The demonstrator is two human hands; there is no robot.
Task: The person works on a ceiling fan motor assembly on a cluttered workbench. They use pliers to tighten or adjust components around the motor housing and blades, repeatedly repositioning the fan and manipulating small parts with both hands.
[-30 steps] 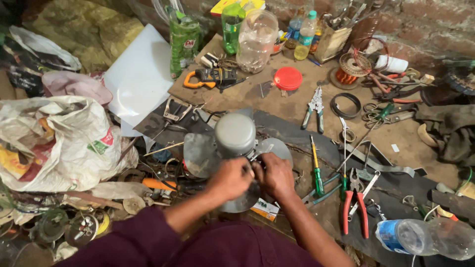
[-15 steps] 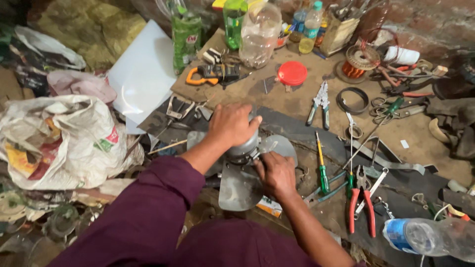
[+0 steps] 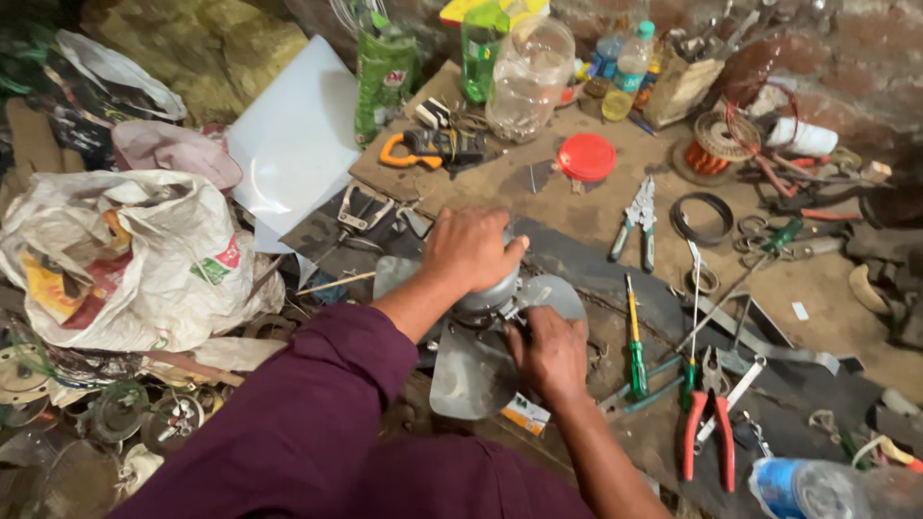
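A grey metal fan with broad flat blades (image 3: 473,370) lies on the cluttered floor in the middle of the head view. My left hand (image 3: 469,248) is clamped over the top of its round silver motor hub (image 3: 488,300), covering most of it. My right hand (image 3: 550,351) is pressed against the hub's lower right side, between two blades, with fingers curled; what they pinch is hidden. Both arms wear dark maroon sleeves.
A green-handled screwdriver (image 3: 635,351), red-handled pliers (image 3: 710,423), grey pliers (image 3: 636,213) and a red lid (image 3: 586,157) lie to the right. Plastic bottles (image 3: 527,77) and an orange clamp meter (image 3: 437,149) stand behind. A stuffed white sack (image 3: 135,255) sits left, a clear bottle (image 3: 827,488) lower right.
My left hand rose from beside the right hand at the hub's front edge and came down over the top of the hub. The right hand stayed low at the hub's side.
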